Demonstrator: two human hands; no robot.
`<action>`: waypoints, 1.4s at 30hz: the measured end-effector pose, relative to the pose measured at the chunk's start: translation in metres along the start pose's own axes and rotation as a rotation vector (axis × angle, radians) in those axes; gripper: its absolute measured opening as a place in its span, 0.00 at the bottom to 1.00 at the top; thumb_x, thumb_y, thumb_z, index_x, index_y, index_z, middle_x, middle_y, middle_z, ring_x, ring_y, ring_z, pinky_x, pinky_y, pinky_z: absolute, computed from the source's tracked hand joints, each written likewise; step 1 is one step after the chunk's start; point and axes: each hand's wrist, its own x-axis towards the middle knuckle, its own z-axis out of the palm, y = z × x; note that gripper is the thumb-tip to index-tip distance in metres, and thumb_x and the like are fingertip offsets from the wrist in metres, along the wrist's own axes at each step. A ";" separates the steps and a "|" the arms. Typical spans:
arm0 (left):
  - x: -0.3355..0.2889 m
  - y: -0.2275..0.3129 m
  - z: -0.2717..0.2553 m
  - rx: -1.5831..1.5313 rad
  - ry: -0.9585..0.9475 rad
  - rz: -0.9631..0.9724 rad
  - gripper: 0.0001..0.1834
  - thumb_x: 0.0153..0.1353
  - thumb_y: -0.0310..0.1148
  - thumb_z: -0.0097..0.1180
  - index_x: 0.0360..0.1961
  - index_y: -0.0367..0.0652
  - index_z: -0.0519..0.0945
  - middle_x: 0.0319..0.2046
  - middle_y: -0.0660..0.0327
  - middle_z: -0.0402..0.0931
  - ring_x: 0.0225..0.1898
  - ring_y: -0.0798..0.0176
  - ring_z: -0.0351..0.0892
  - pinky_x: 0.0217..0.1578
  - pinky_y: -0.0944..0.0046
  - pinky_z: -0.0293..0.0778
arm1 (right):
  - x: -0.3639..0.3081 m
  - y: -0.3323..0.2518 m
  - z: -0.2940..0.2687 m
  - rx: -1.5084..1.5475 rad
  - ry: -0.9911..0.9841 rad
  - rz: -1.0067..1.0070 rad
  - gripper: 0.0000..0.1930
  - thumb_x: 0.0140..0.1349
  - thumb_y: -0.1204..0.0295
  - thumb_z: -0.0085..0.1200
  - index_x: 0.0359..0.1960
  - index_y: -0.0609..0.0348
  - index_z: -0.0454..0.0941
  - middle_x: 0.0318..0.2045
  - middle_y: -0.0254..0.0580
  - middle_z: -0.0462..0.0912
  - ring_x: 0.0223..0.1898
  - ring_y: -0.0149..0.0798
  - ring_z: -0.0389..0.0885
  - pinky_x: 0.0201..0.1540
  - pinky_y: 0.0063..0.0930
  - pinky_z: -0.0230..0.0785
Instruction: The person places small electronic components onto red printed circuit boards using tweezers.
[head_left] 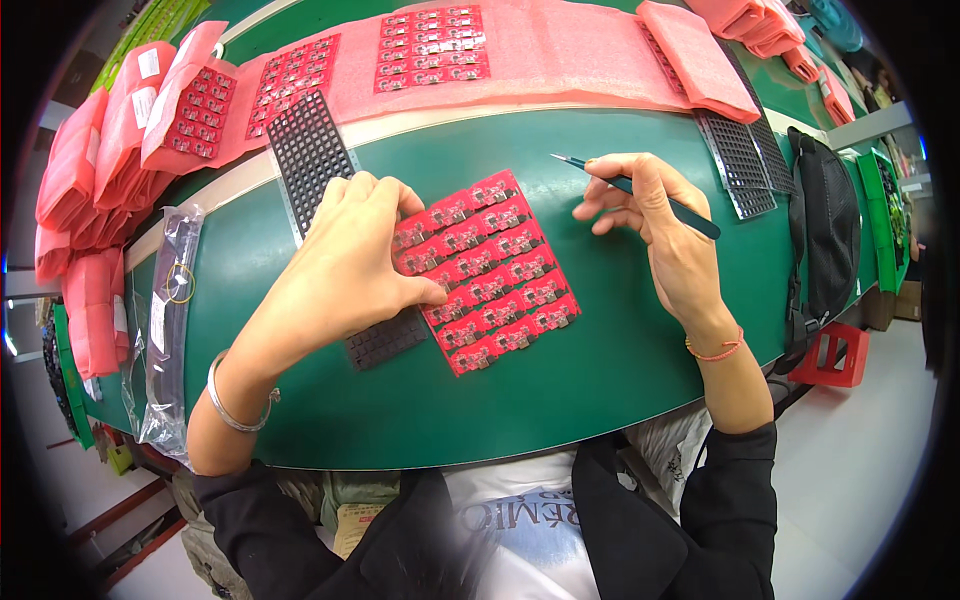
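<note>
A red circuit board panel (pixel 495 270) with several rows of small parts lies slightly turned on the green table. My left hand (pixel 350 250) grips its left edge, thumb over the near part and fingers curled at the far corner. To the right of the panel, my right hand (pixel 665 225) holds dark tweezers (pixel 692 219), their tips pointing left and away from the panel. A black grid tray (pixel 308 140) reaches out from behind my left hand. Below that hand a black piece (pixel 388 340) shows; whether it belongs to the same tray I cannot tell.
Pink foam sheeting (pixel 560 60) runs along the back with more red panels (pixel 432 48) on it. Pink wrapped bundles (pixel 125 130) pile up at left, near a clear plastic bag (pixel 172 320). Black trays (pixel 735 160) and a black backpack (pixel 828 230) are at right.
</note>
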 end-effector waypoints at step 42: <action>0.274 0.006 0.001 -0.936 0.102 -0.174 0.43 0.55 0.25 0.76 0.67 0.20 0.65 0.51 0.45 0.83 0.43 0.59 0.89 0.35 0.69 0.90 | 0.168 -0.044 -0.150 -1.532 0.470 -0.057 0.40 0.48 0.51 0.78 0.50 0.67 0.68 0.49 0.64 0.81 0.51 0.63 0.84 0.49 0.51 0.80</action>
